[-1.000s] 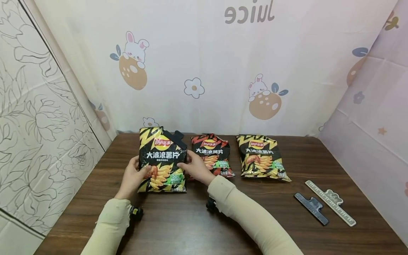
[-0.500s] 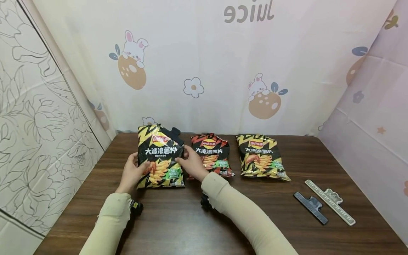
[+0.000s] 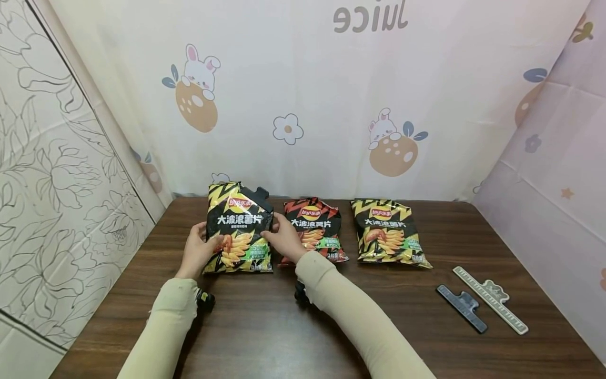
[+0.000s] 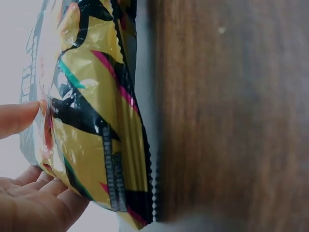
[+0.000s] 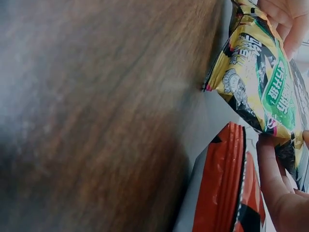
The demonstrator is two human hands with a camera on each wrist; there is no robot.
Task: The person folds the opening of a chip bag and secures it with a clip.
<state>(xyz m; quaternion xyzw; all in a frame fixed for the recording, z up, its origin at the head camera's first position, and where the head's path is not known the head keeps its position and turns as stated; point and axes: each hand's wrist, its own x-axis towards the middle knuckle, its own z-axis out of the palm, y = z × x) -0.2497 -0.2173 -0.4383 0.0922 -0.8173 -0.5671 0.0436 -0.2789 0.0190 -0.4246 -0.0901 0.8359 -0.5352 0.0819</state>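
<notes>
A yellow-and-black chip bag [image 3: 239, 221] is held up by both hands at the left of the table. My left hand [image 3: 196, 251] grips its left side, thumb on the front and fingers behind. On the bag's right side my right hand [image 3: 285, 238] pinches in the same way. A black bag clip [image 3: 256, 197] sits slantwise across the bag's top right corner. In the left wrist view, the bag's sealed bottom edge [image 4: 145, 179] shows close to the tabletop. Just right of the right hand lies a red-and-black chip bag [image 3: 313, 223], its lower part also visible in the right wrist view.
Another yellow-and-black chip bag [image 3: 389, 234] lies at the back right of the wooden table [image 3: 284, 337]. Toward the right edge, a dark clip [image 3: 461, 308] and a longer pale clip [image 3: 491, 300] lie side by side. A printed curtain [image 3: 303, 79] hangs behind the table.
Both hands have carried the held chip bag slightly farther back, toward the curtain. The other bags and the loose clips have stayed in place.
</notes>
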